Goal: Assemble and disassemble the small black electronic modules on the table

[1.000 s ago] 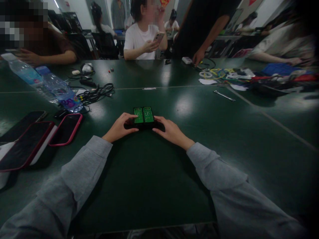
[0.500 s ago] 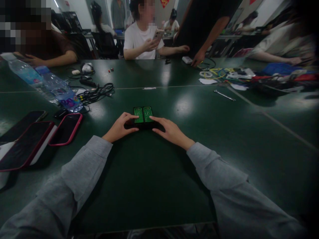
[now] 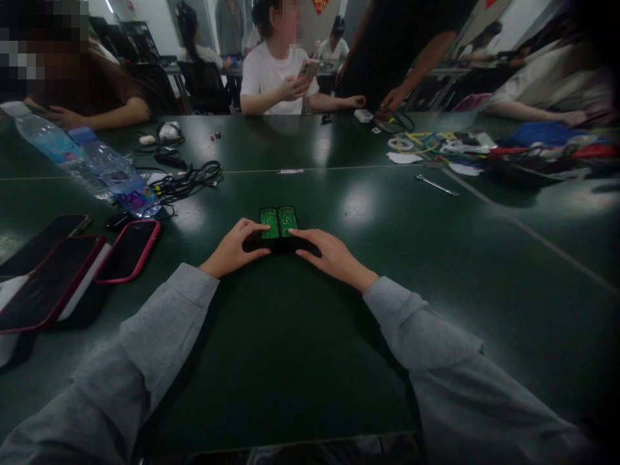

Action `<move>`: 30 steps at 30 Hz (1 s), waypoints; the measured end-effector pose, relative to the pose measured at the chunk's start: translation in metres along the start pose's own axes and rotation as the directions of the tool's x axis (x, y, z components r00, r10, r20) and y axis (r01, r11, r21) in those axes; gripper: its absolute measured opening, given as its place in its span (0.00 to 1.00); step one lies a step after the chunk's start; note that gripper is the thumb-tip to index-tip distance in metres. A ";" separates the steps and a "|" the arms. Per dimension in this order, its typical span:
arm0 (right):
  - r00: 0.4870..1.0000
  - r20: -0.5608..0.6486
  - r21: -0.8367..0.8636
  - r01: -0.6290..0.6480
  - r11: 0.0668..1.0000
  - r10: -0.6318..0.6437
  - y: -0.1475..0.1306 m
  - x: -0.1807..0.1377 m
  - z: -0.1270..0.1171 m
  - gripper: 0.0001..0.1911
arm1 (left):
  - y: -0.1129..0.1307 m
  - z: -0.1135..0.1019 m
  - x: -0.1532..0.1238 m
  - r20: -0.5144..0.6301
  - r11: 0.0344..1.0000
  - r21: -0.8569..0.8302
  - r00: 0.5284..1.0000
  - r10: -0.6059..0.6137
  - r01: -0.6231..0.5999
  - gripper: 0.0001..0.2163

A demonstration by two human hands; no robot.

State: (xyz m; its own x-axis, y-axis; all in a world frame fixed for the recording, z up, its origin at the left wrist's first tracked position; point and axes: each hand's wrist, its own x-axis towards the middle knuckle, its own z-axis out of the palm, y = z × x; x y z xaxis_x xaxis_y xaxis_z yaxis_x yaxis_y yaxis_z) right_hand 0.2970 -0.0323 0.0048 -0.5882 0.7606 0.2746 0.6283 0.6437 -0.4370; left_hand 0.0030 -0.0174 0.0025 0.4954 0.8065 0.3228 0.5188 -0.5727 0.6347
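2 plastic bottles (image 3: pixel 119 171) near black cables (image 3: pixel 186 183), a pink-edged phone (image 3: pixel 128 253), a wrench (image 3: pixel 436 186).

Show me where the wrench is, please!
In the head view, the wrench lies on the table, right of the green boards, just nearer than the tangled cables.

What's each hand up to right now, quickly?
Left hand: open and curved, seemingly touching the left green board; grip cannot be told.
Right hand: open and curved, seemingly touching the right green board; grip cannot be told.
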 end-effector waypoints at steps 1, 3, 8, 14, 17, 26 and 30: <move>1.000 0.002 0.002 0.001 1.000 -0.001 0.000 0.000 0.000 0.28 | 0.000 0.000 0.000 0.000 1.000 0.003 1.000 0.000 0.000 0.24; 1.000 0.005 0.002 -0.001 1.000 0.001 0.000 0.000 0.000 0.28 | 0.001 0.000 0.000 0.003 1.000 0.007 1.000 0.000 0.000 0.24; 1.000 0.004 -0.006 -0.019 1.000 0.019 -0.002 0.000 -0.001 0.28 | 0.002 0.000 0.000 0.008 1.000 0.021 1.000 -0.014 0.014 0.24; 0.999 0.014 0.012 -0.033 0.999 0.032 -0.001 0.000 -0.001 0.28 | 0.001 0.000 0.000 0.014 0.999 0.032 1.000 -0.014 0.014 0.25; 1.000 0.006 0.011 -0.030 0.999 0.030 -0.001 0.000 0.000 0.28 | 0.002 0.001 0.000 0.022 0.998 0.064 0.999 -0.027 0.026 0.26; 1.000 -0.017 0.016 -0.005 1.000 0.005 -0.006 0.001 -0.003 0.27 | 0.000 0.001 0.000 0.011 0.997 0.075 1.000 -0.001 0.000 0.26; 1.000 -0.016 0.013 -0.011 1.000 0.012 -0.005 0.001 -0.002 0.27 | -0.001 0.002 -0.001 0.005 0.997 0.078 1.000 -0.003 0.003 0.26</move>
State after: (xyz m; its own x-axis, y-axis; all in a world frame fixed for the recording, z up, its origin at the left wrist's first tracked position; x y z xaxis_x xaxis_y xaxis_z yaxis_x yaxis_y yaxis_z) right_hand 0.2943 -0.0349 0.0095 -0.5726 0.7693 0.2834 0.6281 0.6338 -0.4514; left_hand 0.0037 -0.0177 0.0005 0.4970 0.8076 0.3174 0.5732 -0.5802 0.5786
